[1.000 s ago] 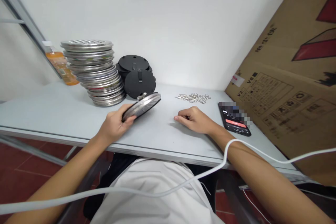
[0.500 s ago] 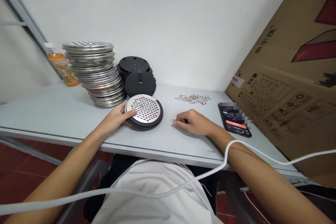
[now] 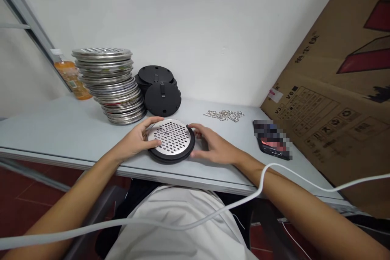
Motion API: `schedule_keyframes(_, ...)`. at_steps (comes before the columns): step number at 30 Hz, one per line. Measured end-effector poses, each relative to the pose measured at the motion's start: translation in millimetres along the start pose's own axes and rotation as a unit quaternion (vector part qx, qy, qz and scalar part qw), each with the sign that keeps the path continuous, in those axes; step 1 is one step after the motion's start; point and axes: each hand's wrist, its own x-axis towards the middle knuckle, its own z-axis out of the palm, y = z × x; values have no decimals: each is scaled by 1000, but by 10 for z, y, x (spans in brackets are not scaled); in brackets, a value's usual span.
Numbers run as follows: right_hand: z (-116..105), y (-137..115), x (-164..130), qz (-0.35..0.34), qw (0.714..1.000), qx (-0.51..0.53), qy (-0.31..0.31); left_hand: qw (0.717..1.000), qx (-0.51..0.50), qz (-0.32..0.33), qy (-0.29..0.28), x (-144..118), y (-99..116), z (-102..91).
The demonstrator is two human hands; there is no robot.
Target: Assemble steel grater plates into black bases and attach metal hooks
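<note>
A round silver plate with rows of slots, set in a black round base (image 3: pixel 172 137), lies near the table's front edge. My left hand (image 3: pixel 138 140) grips its left side, the thumb over the silver face and the fingers round the far edge. At the right rim, my right hand (image 3: pixel 213 144) curves its thumb and fingers against the black edge. Behind stand black round discs (image 3: pixel 163 99) with a small clip-like tab. To their left rises a tall stack of silver round lids (image 3: pixel 117 85). Small metal clips (image 3: pixel 224 115) lie in a loose pile beyond my right hand.
A phone (image 3: pixel 271 140) lies at the right, beside a large cardboard box (image 3: pixel 323 118). An orange drink bottle (image 3: pixel 73 79) stands behind the stack. A white cable (image 3: pixel 213 213) runs across the foreground over my right forearm. The white wall (image 3: pixel 207 28) closes off the back.
My right hand has moved left from the tabletop and opened round the plate's right rim. The slotted plate and black base have shifted slightly right and nearer, with my left hand still on them.
</note>
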Motion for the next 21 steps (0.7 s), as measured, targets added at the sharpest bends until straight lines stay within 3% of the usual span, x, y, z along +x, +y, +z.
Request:
schedule_keyframes(4, 35, -13, 19, -29, 996, -82, -17, 999, 39, 3, 2, 1, -26, -29)
schedule_keyframes(7, -1, 42, 12, -25, 995, -97, -2, 994, 105, 12, -35, -23, 8, -40)
schedule_keyframes(11, -64, 100, 0, -30, 995, -95, 8, 968, 233, 17, -96, -70, 82, -1)
schedule_keyframes(15, -114, 200, -8, -32, 994, -106, 6, 948, 293, 11, -125, -98, 106, 30)
schedule_keyframes(21, -143, 350, -26, 46, 989, -76, 117, 942, 325, 41, -73, -77, 102, 139)
